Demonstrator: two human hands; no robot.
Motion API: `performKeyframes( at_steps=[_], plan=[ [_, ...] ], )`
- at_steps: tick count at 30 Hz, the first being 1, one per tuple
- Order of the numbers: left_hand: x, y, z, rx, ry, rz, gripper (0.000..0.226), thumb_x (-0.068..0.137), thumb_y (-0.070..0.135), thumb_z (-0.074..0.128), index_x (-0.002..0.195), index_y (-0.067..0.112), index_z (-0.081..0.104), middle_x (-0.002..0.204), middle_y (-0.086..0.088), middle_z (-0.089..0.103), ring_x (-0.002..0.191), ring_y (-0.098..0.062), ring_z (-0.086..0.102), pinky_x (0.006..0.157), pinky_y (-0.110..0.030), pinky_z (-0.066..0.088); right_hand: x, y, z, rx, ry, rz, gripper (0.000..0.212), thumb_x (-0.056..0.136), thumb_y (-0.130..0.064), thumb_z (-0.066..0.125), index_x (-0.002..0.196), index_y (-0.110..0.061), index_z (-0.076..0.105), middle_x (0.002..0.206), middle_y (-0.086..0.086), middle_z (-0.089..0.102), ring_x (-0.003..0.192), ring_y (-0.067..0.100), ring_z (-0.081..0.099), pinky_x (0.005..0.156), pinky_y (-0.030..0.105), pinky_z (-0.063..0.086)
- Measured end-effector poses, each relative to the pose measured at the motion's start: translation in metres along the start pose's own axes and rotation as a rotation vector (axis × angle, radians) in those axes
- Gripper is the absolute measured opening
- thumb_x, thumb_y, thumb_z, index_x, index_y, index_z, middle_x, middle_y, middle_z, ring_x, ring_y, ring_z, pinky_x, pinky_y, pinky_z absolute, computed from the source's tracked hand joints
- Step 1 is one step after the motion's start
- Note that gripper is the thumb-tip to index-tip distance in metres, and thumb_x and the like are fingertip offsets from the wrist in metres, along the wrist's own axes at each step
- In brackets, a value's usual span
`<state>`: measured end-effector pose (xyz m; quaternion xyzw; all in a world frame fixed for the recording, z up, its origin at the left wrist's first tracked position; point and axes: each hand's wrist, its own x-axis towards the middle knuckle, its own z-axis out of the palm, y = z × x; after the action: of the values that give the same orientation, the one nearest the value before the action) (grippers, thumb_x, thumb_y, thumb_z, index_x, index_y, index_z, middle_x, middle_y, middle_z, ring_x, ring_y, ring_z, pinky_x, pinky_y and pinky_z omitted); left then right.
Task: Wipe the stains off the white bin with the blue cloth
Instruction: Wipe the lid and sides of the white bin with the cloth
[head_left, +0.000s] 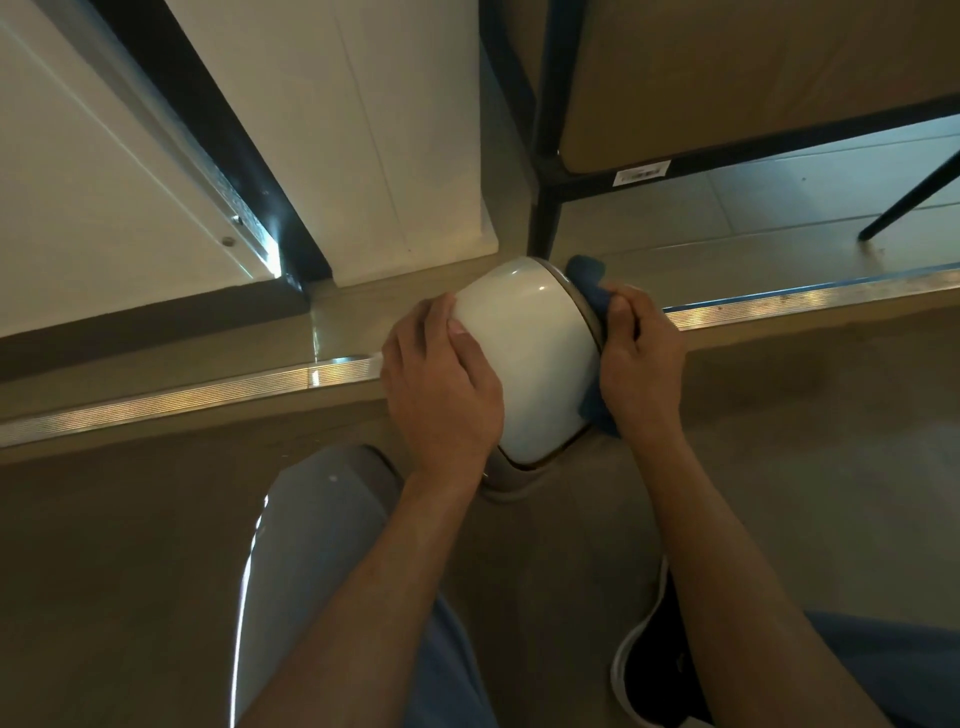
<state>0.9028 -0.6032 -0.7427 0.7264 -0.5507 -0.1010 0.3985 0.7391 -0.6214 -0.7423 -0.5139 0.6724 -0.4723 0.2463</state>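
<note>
A small white bin (530, 358) with a metal rim is tipped on its side above the floor, its rim turned to the right. My left hand (441, 384) grips the bin's left wall, thumb on top. My right hand (641, 358) presses a blue cloth (589, 283) against the bin's rim side; the cloth shows above the fingers and below the palm, the rest hidden by the hand.
A second, larger white bin (311, 545) lies on the floor at lower left. A metal floor strip (182, 400) runs across. A black table frame (545, 171) with cardboard stands behind, a chair leg (909, 197) at right, a white door and pillar at left. My shoe (654, 670) is below.
</note>
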Motion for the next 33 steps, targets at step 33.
performKeyframes(
  at_steps=[33],
  plan=[
    [0.003,0.007,-0.001,-0.135,-0.02,-0.093,0.046,0.106,0.031,0.039,0.15,0.018,0.037,0.138,0.0,0.056,0.126,-0.015,0.05,0.103,-0.045,0.047,0.07,-0.087,0.049,-0.551,-0.799,-0.386,0.035,0.095,-0.049,0.036,0.1,-0.041,0.07,0.106,-0.007,0.071,0.098,0.019,0.063,0.089,0.044,0.05]
  ],
)
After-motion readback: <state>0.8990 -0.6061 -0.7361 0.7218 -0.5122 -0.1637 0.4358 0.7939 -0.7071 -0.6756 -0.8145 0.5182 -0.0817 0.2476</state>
